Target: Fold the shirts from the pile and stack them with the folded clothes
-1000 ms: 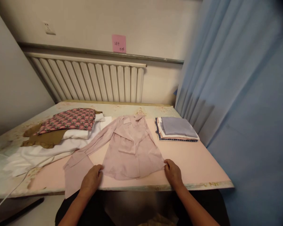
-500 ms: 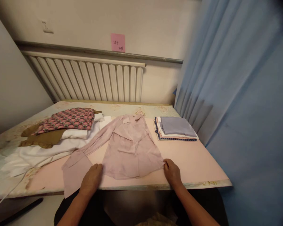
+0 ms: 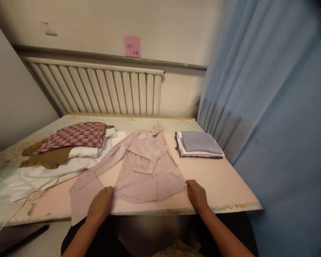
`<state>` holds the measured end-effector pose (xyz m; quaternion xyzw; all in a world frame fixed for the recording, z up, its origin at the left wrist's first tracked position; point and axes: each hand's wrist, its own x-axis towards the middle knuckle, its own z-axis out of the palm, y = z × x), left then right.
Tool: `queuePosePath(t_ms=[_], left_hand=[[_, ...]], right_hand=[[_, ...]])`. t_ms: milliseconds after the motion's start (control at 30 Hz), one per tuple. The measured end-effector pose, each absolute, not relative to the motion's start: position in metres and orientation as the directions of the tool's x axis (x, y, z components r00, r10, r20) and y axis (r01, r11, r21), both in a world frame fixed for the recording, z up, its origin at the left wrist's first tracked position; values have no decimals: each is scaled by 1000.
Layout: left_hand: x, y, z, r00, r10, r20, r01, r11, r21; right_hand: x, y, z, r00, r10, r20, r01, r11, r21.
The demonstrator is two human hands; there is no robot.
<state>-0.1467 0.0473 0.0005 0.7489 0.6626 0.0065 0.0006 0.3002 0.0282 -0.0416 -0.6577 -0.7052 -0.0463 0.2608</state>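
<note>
Shirt (image 3: 141, 180) lies with collar (image 3: 143, 136) far and hem (image 3: 147, 200) near, its length running away from left hand (image 3: 100, 205) and right hand (image 3: 197, 196), each pinching its nearest hem corner.

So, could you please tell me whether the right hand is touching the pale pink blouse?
Touching. The head view shows the right hand pinching the pale pink blouse at the near right corner of its hem.

pink paper note (image 3: 132, 46) on the wall (image 3: 171, 28) — handwritten in two lines: the upper line (image 3: 129, 46), nearer the note's left edge, apparently "284"; the lower line (image 3: 135, 53), by its lower right corner, perhaps "5535" — strokes small.
</note>
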Motion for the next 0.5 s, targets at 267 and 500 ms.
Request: queuePosePath(t_ms=[267, 500], left_hand=[[-117, 42, 29, 66, 998, 10, 991, -64, -119], [-30, 30, 30, 449, 893, 31, 856, -439, 273]], right_hand=[[302, 20, -33, -73, 885, 459, 921, 236, -309], [302, 22, -32, 42, 858, 512, 829, 256, -497]])
